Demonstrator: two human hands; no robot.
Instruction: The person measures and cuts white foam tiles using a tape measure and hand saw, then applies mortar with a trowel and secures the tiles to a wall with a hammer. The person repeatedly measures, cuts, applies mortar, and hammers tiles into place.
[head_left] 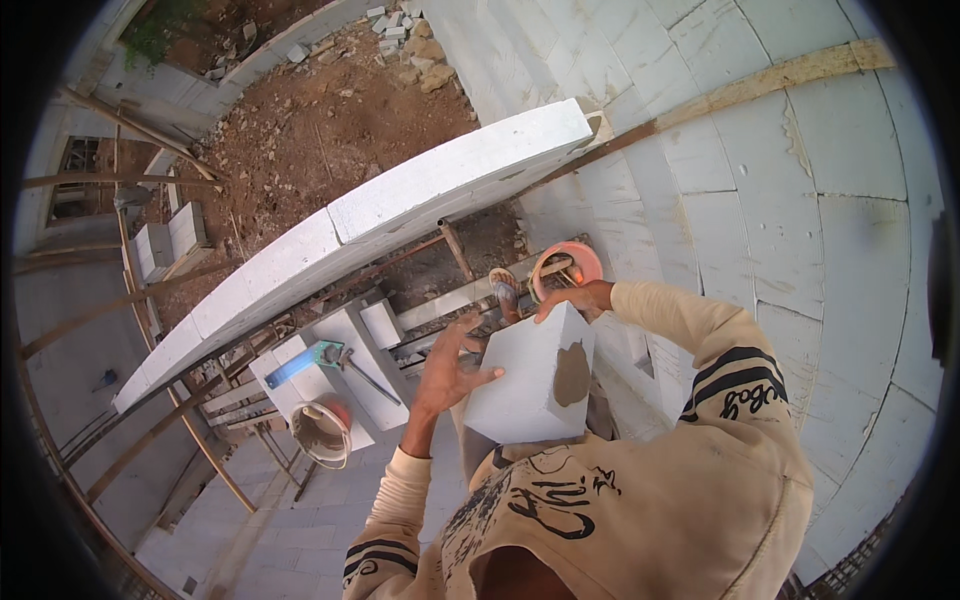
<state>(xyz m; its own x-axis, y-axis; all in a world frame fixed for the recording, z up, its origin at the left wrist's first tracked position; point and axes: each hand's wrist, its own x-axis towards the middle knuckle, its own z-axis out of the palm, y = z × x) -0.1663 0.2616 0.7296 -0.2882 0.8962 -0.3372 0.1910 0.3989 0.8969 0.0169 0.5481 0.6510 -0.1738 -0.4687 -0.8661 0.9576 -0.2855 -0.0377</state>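
Note:
A white lightweight concrete block (525,385) is in front of my body, a grey patch of mortar (572,375) on its right-hand face. My right hand (582,298) grips the block's far upper edge. On the block's left side, my left hand (448,372) has its fingers spread; its thumb reaches to the block's surface, and whether it presses there I cannot tell. Beyond the hands runs a row of white blocks (460,165), forming the top of a wall with a visible joint.
Left of me, loose blocks (350,335) carry a blue-bladed handsaw (297,362), a hammer-like tool (372,372) and a mortar bucket (322,432). A pinkish bucket (585,260) with tools stands beyond my right hand, near a sandalled foot (503,284). A block wall (770,210) rises at right.

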